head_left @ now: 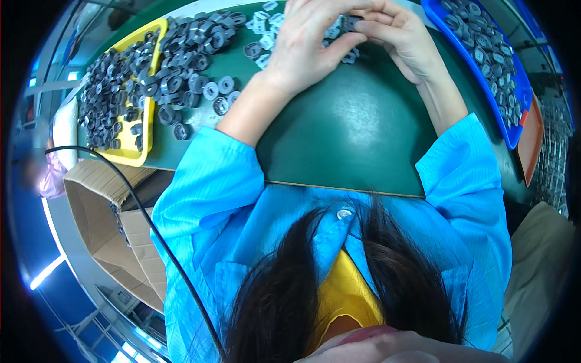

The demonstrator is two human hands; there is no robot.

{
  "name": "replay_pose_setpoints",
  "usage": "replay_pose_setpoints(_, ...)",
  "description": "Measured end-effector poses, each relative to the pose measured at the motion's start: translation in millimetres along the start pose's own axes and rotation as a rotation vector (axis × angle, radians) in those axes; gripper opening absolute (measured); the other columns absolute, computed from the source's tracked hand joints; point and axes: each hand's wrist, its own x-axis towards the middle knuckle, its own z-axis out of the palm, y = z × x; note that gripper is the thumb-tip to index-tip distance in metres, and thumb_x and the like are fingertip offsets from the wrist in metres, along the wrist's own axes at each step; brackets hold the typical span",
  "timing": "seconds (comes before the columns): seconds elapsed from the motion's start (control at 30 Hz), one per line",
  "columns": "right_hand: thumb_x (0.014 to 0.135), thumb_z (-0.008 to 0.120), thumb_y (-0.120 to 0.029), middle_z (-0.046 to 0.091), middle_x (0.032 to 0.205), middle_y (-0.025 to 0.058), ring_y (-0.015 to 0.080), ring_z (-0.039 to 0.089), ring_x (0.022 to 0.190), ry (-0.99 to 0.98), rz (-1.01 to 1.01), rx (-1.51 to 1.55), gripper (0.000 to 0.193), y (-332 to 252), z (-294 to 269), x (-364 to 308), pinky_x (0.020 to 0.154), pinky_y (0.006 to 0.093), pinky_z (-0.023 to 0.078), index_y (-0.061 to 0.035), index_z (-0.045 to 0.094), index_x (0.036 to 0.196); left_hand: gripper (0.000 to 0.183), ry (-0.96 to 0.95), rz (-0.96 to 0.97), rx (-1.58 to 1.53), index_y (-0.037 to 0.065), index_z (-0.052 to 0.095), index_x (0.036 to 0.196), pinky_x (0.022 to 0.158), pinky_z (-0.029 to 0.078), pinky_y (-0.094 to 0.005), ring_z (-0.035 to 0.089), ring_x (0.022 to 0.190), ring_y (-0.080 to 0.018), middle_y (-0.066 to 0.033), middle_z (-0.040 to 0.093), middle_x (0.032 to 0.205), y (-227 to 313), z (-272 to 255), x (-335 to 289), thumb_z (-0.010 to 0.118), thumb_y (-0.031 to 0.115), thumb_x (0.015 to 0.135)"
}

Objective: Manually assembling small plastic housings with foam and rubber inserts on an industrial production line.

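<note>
At the far middle of the green table (339,133), my left hand (302,45) and my right hand (404,42) meet. A small dark grey plastic part (350,23) sits between their fingers, both thumbs close to it. My left hand curls around it from the left, while my right hand pinches from the right. Its exact shape is partly hidden by the fingers. Beside and beneath my left hand lie several pale translucent plastic pieces (266,41). Farther left spreads a heap of dark grey round plastic parts (193,45), with some loose rings (210,91) at its near edge.
A yellow tray (147,130) with dark grey parts stands at the left. On the right is a blue tray (512,136) full of grey parts, with an orange-brown tray (531,142) beside it. An open cardboard box (100,212) stands below left; a black cable (151,224) crosses near my left arm.
</note>
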Motion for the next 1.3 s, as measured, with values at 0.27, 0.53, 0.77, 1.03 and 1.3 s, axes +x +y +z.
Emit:
replay_pose_setpoints(0.27, 0.092, 0.065, -0.011, 0.064, 0.100, 0.0022, 0.0125, 0.059, 0.095, -0.140, 0.092, 0.234, 0.028, 18.6, -19.8, 1.4, 0.091, 0.0283, 0.050, -0.0008, 0.065, 0.118, 0.053, 0.072, 0.009, -0.091, 0.005, 0.064, 0.126, 0.093, 0.046, -0.0425, 0.061, 0.102, -0.0326, -0.0120, 0.066, 0.106, 14.0, 10.3, -7.7, 0.081, 0.006, 0.076)
replay_pose_setpoints(0.53, 0.089, 0.074, -0.015, 0.069, 0.099, 0.0000, 0.0107, 0.062, 0.088, 0.367, -0.149, -0.621, 0.028, -42.1, -116.8, -32.7, 0.083, 0.0261, 0.048, -0.0086, 0.071, 0.116, 0.030, -0.327, -0.188, 0.529, 0.005, 0.067, 0.112, 0.089, 0.052, -0.0364, 0.065, 0.098, -0.0278, -0.0113, 0.067, 0.105, -11.9, -85.3, 1.5, 0.078, 0.014, 0.085)
replay_pose_setpoints(0.77, 0.081, 0.083, -0.037, 0.073, 0.108, 0.0075, 0.0187, 0.068, 0.095, 1.099, -0.170, -1.419, 0.052, -93.8, -223.1, -77.1, 0.089, 0.0337, 0.054, -0.0110, 0.073, 0.124, 0.025, -0.303, -0.326, 0.799, 0.010, 0.071, 0.104, 0.091, 0.050, -0.0436, 0.064, 0.103, -0.0323, -0.0082, 0.068, 0.107, -48.1, -123.7, -47.0, 0.077, 0.018, 0.081)
replay_pose_setpoints(1.03, 0.096, 0.072, -0.016, 0.074, 0.113, 0.0063, 0.0141, 0.068, 0.098, 0.520, -0.382, -0.898, 0.027, -63.2, -135.4, -44.8, 0.087, 0.0296, 0.053, -0.0084, 0.075, 0.121, 0.016, -0.174, -0.356, 0.556, 0.007, 0.071, 0.105, 0.073, 0.053, -0.0293, 0.070, 0.087, -0.0191, -0.0056, 0.071, 0.100, -42.8, -106.2, -18.9, 0.069, 0.015, 0.092)
replay_pose_setpoints(1.3, 0.089, 0.069, -0.014, 0.072, 0.098, 0.0147, 0.0323, 0.070, 0.090, -0.246, -0.358, -1.261, 0.020, -10.0, 25.3, -11.5, 0.086, 0.0434, 0.055, -0.0052, 0.075, 0.106, 0.018, -0.196, -0.910, -0.667, 0.000, 0.071, 0.111, 0.066, 0.046, -0.0214, 0.058, 0.073, -0.0073, -0.0003, 0.068, 0.088, -37.3, -32.7, 15.8, 0.063, 0.008, 0.097)
